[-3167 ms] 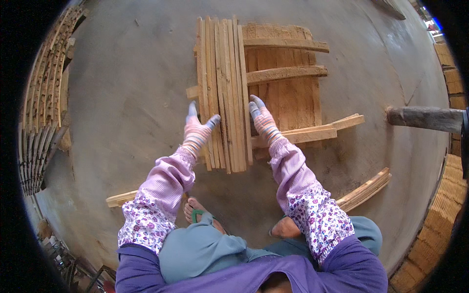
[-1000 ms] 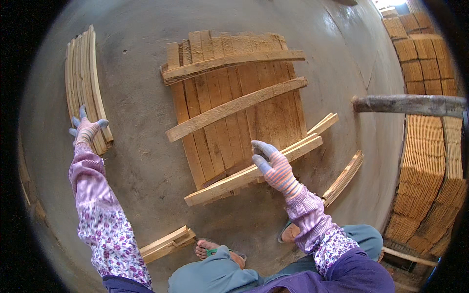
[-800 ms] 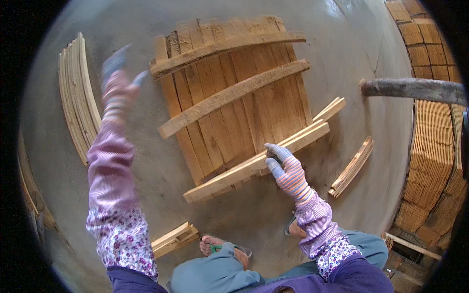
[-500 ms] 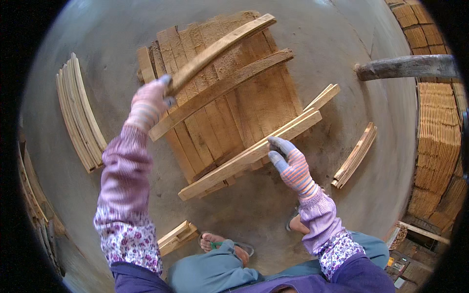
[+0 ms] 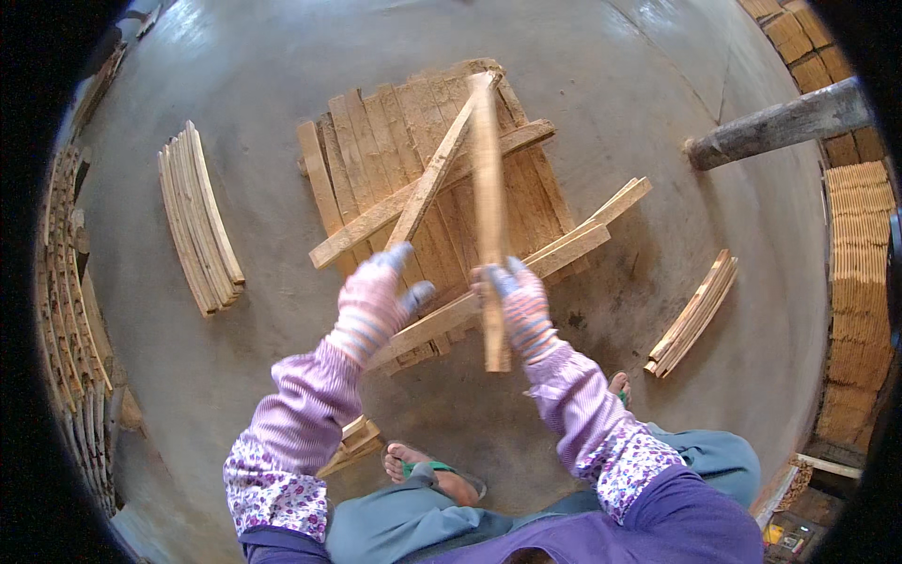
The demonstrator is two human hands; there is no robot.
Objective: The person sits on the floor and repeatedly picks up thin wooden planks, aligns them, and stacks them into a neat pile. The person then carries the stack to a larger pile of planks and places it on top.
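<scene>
My right hand (image 5: 519,305), in a striped glove, is closed around a wooden slat (image 5: 488,188), blurred by motion. The slat runs away from me, its near end sticking out below the hand. My left hand (image 5: 374,299), gloved alike, has its thumb spread from its fingers. Its fingertips are at the near end of another slat (image 5: 434,174), which slants up to the far edge of a platform of boards (image 5: 362,155). A third slat (image 5: 343,238) lies across those boards under the slanting one. Along the platform's near edge lie more slats (image 5: 573,246), partly behind my hands.
On the concrete floor, a slat bundle (image 5: 199,221) lies left and a smaller one (image 5: 693,315) right. Short wood pieces (image 5: 355,444) sit by my foot. A grey post (image 5: 780,124) stands far right, before stacked wood (image 5: 857,282). More wood (image 5: 70,282) lines the left edge.
My left hand has come nearer and to the right; its slat has swung to a steeper slant. My right hand, earlier at the near slats, now holds one raised. The view has shifted.
</scene>
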